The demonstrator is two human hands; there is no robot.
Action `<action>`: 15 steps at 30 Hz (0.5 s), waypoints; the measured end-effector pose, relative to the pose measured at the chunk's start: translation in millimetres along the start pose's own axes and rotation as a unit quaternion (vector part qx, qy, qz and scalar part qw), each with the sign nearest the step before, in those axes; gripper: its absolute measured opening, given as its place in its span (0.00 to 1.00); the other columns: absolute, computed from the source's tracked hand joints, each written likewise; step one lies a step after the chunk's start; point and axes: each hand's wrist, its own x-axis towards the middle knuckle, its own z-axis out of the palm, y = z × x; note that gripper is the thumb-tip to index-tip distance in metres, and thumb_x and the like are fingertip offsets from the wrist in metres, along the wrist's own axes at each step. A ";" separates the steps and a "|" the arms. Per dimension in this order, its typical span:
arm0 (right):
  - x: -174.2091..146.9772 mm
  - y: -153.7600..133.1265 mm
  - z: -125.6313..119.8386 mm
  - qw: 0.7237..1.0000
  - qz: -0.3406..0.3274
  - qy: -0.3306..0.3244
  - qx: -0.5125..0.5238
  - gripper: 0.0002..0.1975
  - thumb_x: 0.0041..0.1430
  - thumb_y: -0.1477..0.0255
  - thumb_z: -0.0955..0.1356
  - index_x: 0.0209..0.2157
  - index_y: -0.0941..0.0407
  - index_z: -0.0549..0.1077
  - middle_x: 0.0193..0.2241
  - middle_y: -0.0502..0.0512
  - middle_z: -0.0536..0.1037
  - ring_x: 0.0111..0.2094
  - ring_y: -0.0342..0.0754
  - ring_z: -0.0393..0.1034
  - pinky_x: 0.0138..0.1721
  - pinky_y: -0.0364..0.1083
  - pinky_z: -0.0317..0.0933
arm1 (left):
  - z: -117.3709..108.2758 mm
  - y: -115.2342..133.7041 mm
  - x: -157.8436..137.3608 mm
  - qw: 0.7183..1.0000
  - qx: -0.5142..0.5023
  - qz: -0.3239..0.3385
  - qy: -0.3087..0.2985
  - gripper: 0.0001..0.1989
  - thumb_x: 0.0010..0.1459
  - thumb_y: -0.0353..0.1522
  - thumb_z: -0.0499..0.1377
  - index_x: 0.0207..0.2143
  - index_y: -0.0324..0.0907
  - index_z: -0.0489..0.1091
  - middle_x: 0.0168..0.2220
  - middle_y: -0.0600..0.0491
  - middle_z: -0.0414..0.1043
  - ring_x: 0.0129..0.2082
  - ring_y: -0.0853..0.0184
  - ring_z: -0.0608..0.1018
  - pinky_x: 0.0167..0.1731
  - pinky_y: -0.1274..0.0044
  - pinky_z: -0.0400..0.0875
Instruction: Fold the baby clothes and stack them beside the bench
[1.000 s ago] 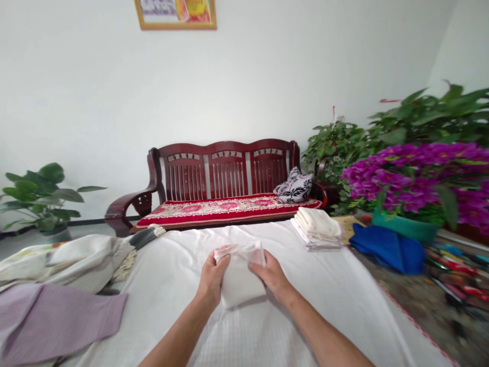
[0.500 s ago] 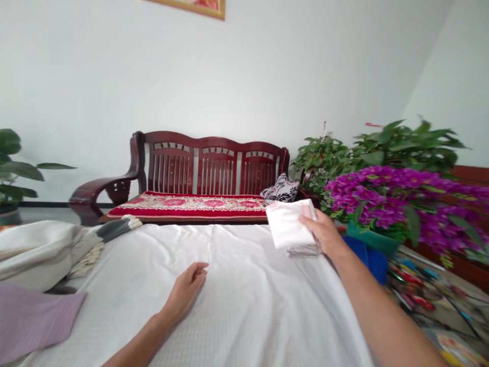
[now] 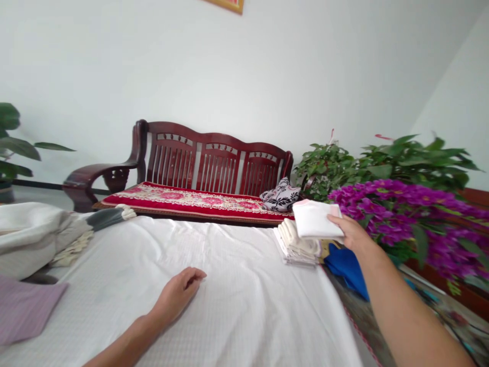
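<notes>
My right hand (image 3: 352,232) pinches the near right edge of a folded white cloth (image 3: 317,220) with pink trim. The cloth is held level, partly over a stack of folded cream and white cloths (image 3: 300,250), whose top is partly hidden behind it. Whether the two touch, I cannot tell. Over the middle of the white sheet (image 3: 237,306) is my left hand (image 3: 179,291), empty, its fingers loosely bent and somewhat apart from the thumb.
A lilac cloth (image 3: 28,308) and a heap of off-white fabric with fringe (image 3: 38,237) lie at the left. Blue fabric (image 3: 346,267) and purple flowers (image 3: 405,214) are close to my right arm. Behind the sheet stands a wooden bench (image 3: 171,158).
My right hand has carried the folded white cloth to the right, so more of the stack beneath shows. My left hand stays nearly in place. The view has tilted slightly.
</notes>
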 end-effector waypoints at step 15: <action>2.8 46.4 6.3 0.993 0.120 -0.001 0.022 0.05 0.53 0.81 0.72 0.34 0.64 0.77 0.18 0.59 0.78 0.20 0.53 0.75 0.26 0.49 0.73 | -1.0 -0.4 0.7 1.000 0.001 0.010 -0.006 0.12 0.57 0.31 0.53 0.38 0.44 0.75 0.37 0.53 0.77 0.37 0.63 0.77 0.40 0.74 0.68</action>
